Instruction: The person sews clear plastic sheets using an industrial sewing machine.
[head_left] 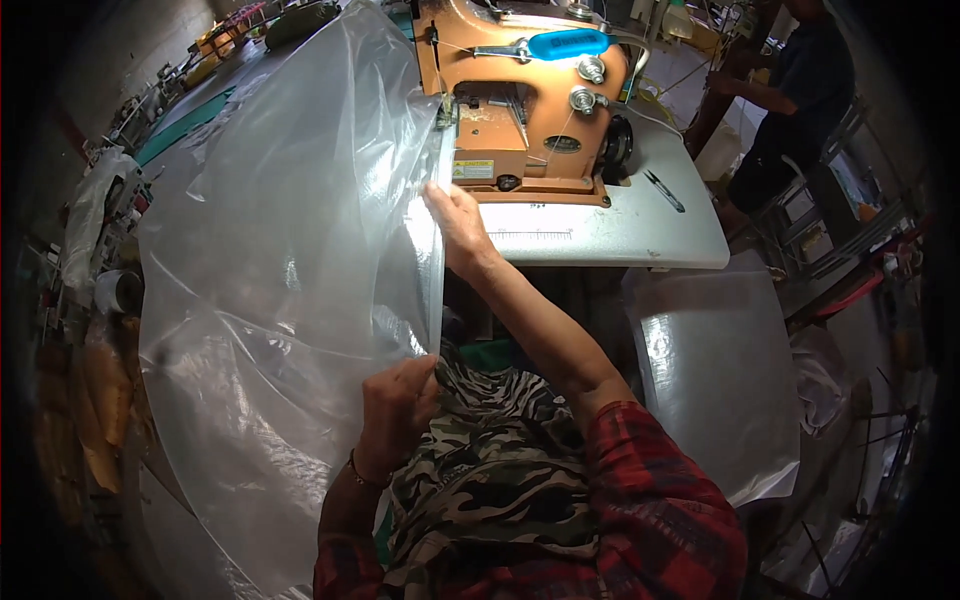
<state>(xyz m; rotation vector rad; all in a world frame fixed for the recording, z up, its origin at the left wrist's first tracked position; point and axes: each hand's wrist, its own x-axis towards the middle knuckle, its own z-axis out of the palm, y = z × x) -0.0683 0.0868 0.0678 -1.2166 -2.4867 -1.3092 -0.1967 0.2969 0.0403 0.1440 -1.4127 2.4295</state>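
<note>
A large translucent plastic sheet (270,230) spreads over the left of the table and hangs down toward my lap. Its right edge is a straight, folded strip that runs up to the needle area of an orange sewing machine (560,130). Close below the needle, my right hand (462,228) pinches this edge between thumb and fingers. Farther down the same edge, near my lap, my left hand (398,405) is closed on the sheet, its fingers curled. Between the two hands the edge looks taut.
Thread snips (664,192) lie on the white machine table (640,235), right of the machine. A blue-handled tool (565,45) rests across the machine's top. More plastic sheets (715,380) hang at the right. A person (800,100) stands at the back right.
</note>
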